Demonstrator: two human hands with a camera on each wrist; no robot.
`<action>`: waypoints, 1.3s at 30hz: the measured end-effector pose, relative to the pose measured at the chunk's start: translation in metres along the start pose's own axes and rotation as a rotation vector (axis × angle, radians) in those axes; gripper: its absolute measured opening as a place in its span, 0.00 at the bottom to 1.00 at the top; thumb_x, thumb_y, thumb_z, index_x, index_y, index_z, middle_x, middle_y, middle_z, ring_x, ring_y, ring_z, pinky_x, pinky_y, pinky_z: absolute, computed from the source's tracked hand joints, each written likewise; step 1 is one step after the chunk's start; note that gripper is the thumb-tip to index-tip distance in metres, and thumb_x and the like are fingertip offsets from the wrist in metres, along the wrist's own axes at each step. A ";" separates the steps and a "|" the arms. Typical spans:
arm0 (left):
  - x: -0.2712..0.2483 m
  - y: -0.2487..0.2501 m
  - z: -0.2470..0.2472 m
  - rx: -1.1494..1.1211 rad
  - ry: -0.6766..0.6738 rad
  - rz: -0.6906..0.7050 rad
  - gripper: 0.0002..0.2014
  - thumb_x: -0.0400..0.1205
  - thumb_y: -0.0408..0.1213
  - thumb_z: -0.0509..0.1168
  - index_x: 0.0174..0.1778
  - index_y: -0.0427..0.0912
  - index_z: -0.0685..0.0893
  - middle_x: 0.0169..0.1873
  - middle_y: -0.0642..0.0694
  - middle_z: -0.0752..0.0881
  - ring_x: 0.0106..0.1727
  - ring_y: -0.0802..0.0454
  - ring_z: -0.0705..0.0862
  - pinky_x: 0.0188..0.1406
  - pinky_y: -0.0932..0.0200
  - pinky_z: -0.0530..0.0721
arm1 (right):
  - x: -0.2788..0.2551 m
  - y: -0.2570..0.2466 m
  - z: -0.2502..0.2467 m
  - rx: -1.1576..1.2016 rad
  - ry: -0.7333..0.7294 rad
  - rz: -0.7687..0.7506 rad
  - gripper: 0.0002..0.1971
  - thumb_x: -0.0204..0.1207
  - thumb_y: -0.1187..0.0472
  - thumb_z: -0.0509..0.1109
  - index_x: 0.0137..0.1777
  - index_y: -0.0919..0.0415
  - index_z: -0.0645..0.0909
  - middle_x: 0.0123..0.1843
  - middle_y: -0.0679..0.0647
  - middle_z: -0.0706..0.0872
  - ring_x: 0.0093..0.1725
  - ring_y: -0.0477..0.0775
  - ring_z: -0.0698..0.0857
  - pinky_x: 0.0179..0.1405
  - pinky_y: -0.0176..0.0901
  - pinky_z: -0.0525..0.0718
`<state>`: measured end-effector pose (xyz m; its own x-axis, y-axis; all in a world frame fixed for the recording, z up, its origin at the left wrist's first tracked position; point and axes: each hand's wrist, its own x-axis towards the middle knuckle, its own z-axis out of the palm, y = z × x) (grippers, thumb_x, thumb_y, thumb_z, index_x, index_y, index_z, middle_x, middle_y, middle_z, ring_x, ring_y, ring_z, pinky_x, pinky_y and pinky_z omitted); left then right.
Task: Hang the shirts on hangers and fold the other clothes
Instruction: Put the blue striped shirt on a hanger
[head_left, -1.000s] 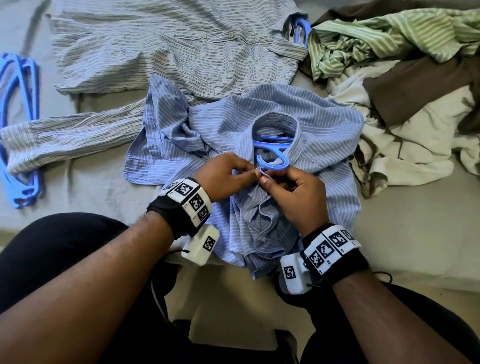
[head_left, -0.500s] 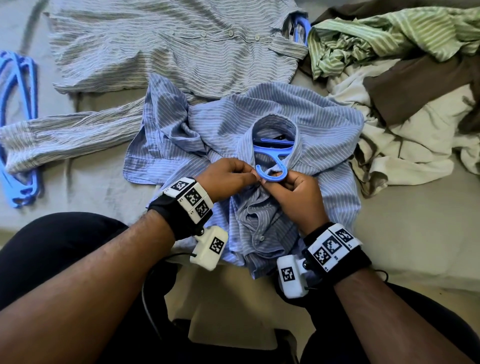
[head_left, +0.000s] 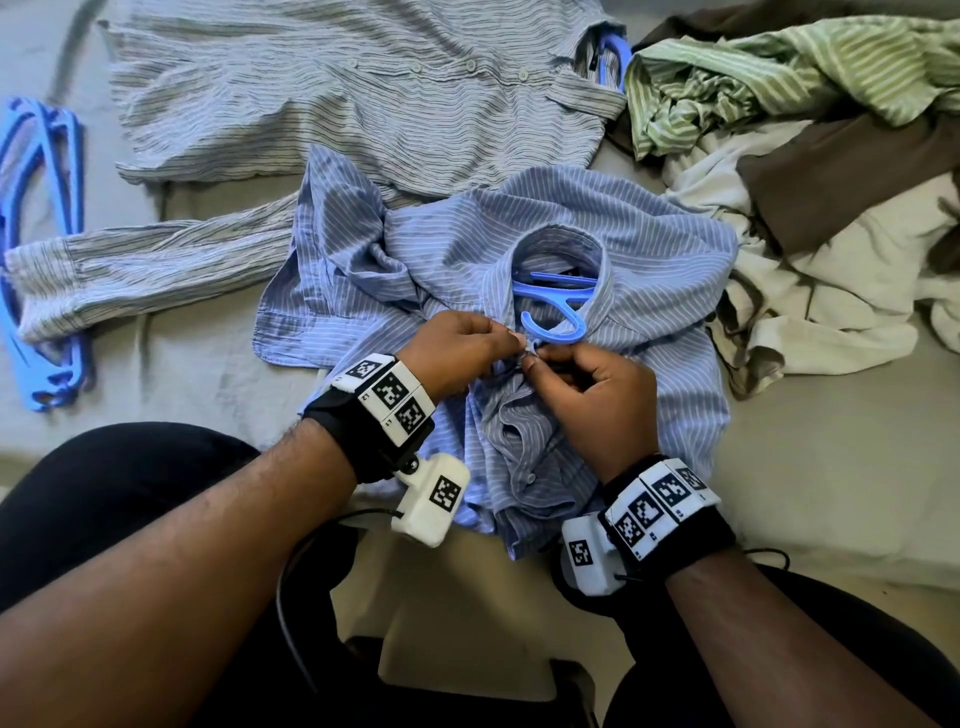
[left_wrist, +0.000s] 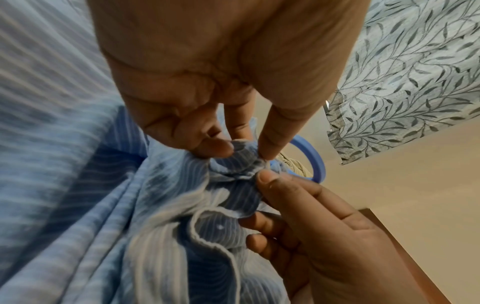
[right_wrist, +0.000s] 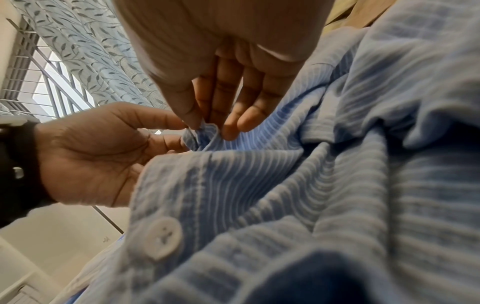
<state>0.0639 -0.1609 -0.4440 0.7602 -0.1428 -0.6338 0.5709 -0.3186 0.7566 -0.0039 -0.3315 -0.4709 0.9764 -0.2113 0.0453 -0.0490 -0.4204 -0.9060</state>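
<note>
You are pinching crinkled, matt woven cloth: a blue striped shirt (head_left: 649, 249) with smooth, glossy white plastic buttons (right_wrist: 162, 238). A blue hanger (head_left: 553, 312) of smooth, slightly shiny plastic is sitting in its collar. The bedsheet (head_left: 831, 467) is looking like soft, matt grey fabric.

The shirt (head_left: 597, 228) lies before me with a hanger (head_left: 553, 312) in its collar — another shirt (head_left: 363, 93) behind it, spare hangers (head_left: 47, 234) far left, heaped clothes (head_left: 805, 156) right.
</note>
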 end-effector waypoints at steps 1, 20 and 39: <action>0.000 0.000 0.000 0.008 0.005 -0.002 0.12 0.83 0.40 0.75 0.52 0.34 0.92 0.25 0.49 0.82 0.31 0.51 0.76 0.14 0.69 0.66 | 0.000 0.000 0.000 0.002 0.006 -0.009 0.04 0.74 0.59 0.85 0.46 0.58 0.95 0.37 0.45 0.94 0.37 0.45 0.93 0.41 0.48 0.92; -0.008 0.005 -0.003 -0.080 0.001 -0.017 0.10 0.81 0.39 0.76 0.52 0.36 0.93 0.30 0.51 0.85 0.34 0.54 0.79 0.18 0.68 0.69 | 0.004 0.000 0.000 0.228 -0.039 0.075 0.06 0.75 0.63 0.85 0.50 0.58 0.95 0.44 0.47 0.96 0.46 0.49 0.95 0.51 0.47 0.93; -0.017 0.013 -0.015 0.164 0.015 0.255 0.05 0.86 0.45 0.71 0.48 0.52 0.92 0.45 0.52 0.89 0.37 0.55 0.85 0.33 0.66 0.83 | 0.024 -0.010 -0.005 -0.074 -0.046 -0.245 0.07 0.75 0.61 0.86 0.52 0.60 0.95 0.51 0.46 0.94 0.50 0.42 0.93 0.50 0.48 0.92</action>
<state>0.0634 -0.1482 -0.4213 0.8780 -0.2240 -0.4231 0.3040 -0.4219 0.8541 0.0186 -0.3372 -0.4589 0.9694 -0.0554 0.2393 0.1770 -0.5179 -0.8369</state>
